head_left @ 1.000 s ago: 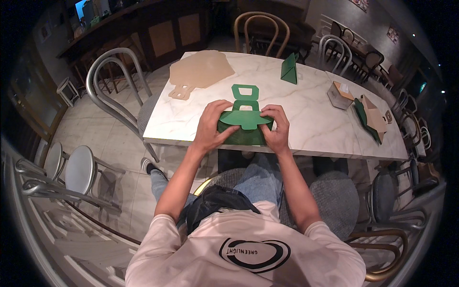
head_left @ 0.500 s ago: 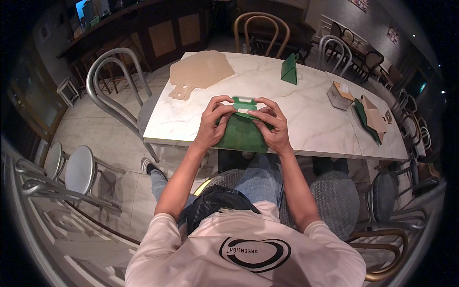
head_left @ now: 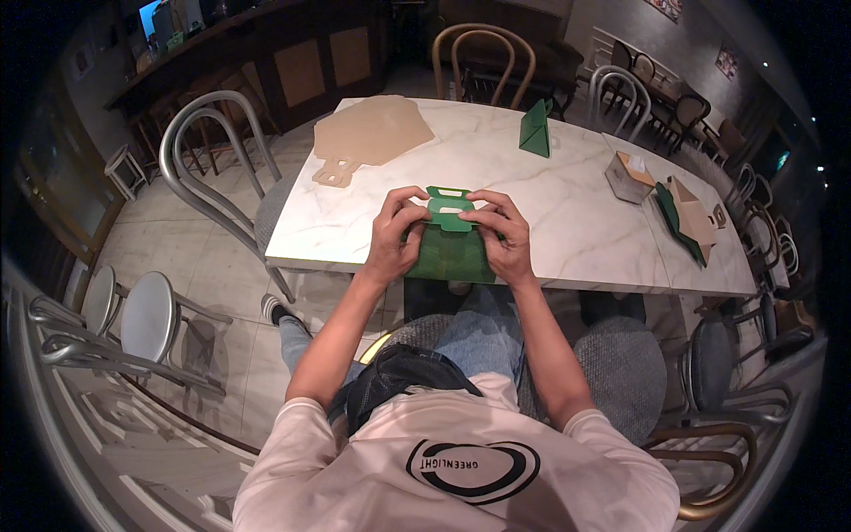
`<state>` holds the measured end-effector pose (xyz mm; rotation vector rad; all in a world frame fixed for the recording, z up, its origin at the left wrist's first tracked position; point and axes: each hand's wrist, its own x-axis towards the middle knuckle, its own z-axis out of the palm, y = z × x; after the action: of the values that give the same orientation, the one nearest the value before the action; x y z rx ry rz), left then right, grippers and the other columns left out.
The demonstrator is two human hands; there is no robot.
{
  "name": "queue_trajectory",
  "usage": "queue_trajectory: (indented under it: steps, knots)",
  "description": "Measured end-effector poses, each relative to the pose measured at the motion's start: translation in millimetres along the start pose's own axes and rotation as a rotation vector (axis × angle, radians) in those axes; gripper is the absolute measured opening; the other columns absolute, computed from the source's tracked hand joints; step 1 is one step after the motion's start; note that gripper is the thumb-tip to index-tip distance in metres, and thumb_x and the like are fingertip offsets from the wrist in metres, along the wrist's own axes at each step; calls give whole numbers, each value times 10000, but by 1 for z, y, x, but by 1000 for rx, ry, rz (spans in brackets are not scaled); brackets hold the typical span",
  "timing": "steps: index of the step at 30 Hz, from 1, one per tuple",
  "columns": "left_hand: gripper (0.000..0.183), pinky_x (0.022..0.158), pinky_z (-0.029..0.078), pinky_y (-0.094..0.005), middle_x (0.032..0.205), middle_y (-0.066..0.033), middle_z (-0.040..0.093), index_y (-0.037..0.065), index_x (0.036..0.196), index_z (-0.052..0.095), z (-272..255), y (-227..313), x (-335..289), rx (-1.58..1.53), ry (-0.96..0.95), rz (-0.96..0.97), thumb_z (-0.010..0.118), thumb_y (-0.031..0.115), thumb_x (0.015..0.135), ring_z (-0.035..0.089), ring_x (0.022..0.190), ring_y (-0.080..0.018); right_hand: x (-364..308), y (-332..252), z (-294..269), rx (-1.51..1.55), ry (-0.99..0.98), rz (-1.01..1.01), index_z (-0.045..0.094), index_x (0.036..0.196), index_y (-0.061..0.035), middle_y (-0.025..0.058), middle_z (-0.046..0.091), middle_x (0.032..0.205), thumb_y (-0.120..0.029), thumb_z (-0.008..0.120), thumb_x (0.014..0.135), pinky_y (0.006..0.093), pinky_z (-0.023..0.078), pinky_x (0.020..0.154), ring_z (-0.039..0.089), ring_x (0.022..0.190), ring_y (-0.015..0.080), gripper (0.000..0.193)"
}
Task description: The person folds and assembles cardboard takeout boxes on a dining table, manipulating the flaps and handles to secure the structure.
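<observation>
A green cardboard carry box [head_left: 450, 254] stands at the near edge of the white marble-patterned table [head_left: 346, 213], in front of my body. Its two top flaps, each with a handle slot, spread apart above the body. My left hand [head_left: 395, 232] pinches the flaps at their left side, thumb and fingers closed on the card. Opposite it, my right hand [head_left: 502, 234] grips their right side the same way. The box's lower part is partly hidden by my hands.
Flat brown card blanks [head_left: 374, 131] lie at the far left. A folded green box [head_left: 535, 131] stands at the back. Further right are a tissue box [head_left: 630, 177] and a green-and-brown card piece [head_left: 684, 222]. A metal chair [head_left: 208, 151] stands at the left edge.
The flaps have tilted further open, so more of their green surface and both slots show. My hands have shifted slightly with them and keep their grip.
</observation>
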<state>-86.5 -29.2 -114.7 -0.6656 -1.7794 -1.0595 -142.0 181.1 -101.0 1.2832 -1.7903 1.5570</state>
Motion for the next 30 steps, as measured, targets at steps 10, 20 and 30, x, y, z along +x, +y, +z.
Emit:
queue_trajectory:
  steps: [10,20,30]
  knots:
    - [293,974,471,-394,1336,-158,525,45,1015,567,-18,3,-6,-98,-206,-163,678,-25,753,589,1115,-294,-9,-2,-16,-105,-167,-7,799,1081,-86,124,620,1352,122,595,780,373,494,1022,613,1186,259,419]
    - [832,1047,471,-411,1356,-151,548,55,1329,544,-12,5,-8,-57,-195,-239,978,244,644,571,1228,-296,-12,-4,-15,-153,-116,140,692,1259,-88,134,496,1501,-280,932,710,426,496,1056,564,1297,310,629]
    - [804,1026,495,-410,1259,-146,624,32,1340,578,-13,7,-9,47,-205,-241,967,194,656,605,1190,-301,-9,-5,-15,-264,-126,79,625,1325,-82,140,548,1401,-246,961,658,436,500,1063,569,1295,328,765]
